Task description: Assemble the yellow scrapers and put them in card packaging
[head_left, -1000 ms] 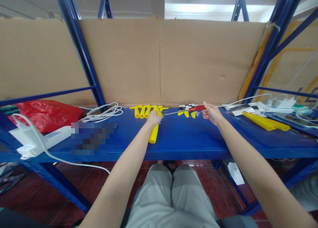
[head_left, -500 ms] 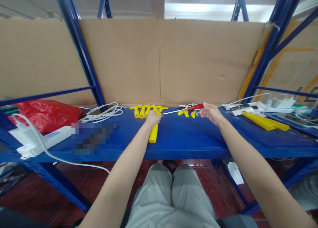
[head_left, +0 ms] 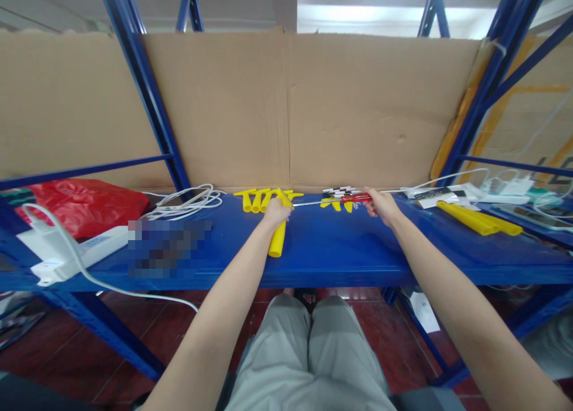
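My left hand [head_left: 277, 212] is closed round a yellow tube [head_left: 277, 241] whose wide end points toward me. A red-handled screwdriver [head_left: 357, 198] lies level, its handle end in the closed fingers of my right hand [head_left: 378, 206]. Its metal shaft reaches left to the upper part of the tube, beside my left fingers. Behind my left hand stand several yellow T-shaped pieces [head_left: 246, 202] in a row. Small yellow parts [head_left: 336, 205] and black-and-white pieces [head_left: 341, 190] lie behind and below the screwdriver.
The blue shelf [head_left: 331, 244] has a cardboard sheet [head_left: 358, 112] behind it. At left are a red bag [head_left: 89, 206], a white power strip [head_left: 101, 247] and coiled white cable [head_left: 192, 201]. Yellow tubes [head_left: 470, 218] and another power strip [head_left: 505, 190] lie at right.
The screwdriver handle and my right hand have moved slightly right and down, and the shaft is more level. My left hand and the tube have stayed in place.
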A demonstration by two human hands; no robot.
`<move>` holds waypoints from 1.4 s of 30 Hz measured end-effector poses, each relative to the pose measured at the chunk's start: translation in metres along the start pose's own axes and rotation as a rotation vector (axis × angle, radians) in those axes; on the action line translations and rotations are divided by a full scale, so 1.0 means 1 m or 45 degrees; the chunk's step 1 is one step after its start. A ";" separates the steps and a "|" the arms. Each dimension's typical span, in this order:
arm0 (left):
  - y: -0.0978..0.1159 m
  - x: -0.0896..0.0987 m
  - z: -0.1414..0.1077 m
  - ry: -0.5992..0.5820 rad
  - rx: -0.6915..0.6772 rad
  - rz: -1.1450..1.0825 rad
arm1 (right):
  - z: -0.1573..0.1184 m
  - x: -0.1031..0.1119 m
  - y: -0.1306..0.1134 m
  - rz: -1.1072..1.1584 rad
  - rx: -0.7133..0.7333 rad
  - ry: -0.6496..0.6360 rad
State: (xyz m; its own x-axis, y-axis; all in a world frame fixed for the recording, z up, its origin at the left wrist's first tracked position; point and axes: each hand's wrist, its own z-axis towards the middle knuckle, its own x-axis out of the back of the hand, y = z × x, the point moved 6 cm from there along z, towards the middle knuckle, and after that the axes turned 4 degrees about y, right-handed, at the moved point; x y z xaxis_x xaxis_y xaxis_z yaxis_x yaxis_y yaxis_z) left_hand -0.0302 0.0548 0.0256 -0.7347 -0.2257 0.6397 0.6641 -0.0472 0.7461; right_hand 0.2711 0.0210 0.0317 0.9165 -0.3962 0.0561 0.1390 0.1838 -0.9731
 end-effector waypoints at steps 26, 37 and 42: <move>-0.002 -0.001 -0.004 -0.028 0.053 0.063 | -0.004 -0.011 0.001 0.245 -0.233 -0.352; -0.003 -0.001 -0.003 -0.015 0.061 0.061 | 0.002 -0.001 -0.003 -0.054 0.091 -0.126; -0.002 0.000 -0.003 -0.024 0.060 0.077 | 0.002 0.002 -0.001 -0.143 0.032 -0.038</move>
State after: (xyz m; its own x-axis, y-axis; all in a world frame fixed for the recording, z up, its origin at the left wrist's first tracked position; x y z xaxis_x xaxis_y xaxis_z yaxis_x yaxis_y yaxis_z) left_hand -0.0309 0.0519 0.0236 -0.6961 -0.2083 0.6871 0.7007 0.0120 0.7134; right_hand 0.2741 0.0219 0.0329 0.9054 -0.3885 0.1713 0.2502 0.1622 -0.9545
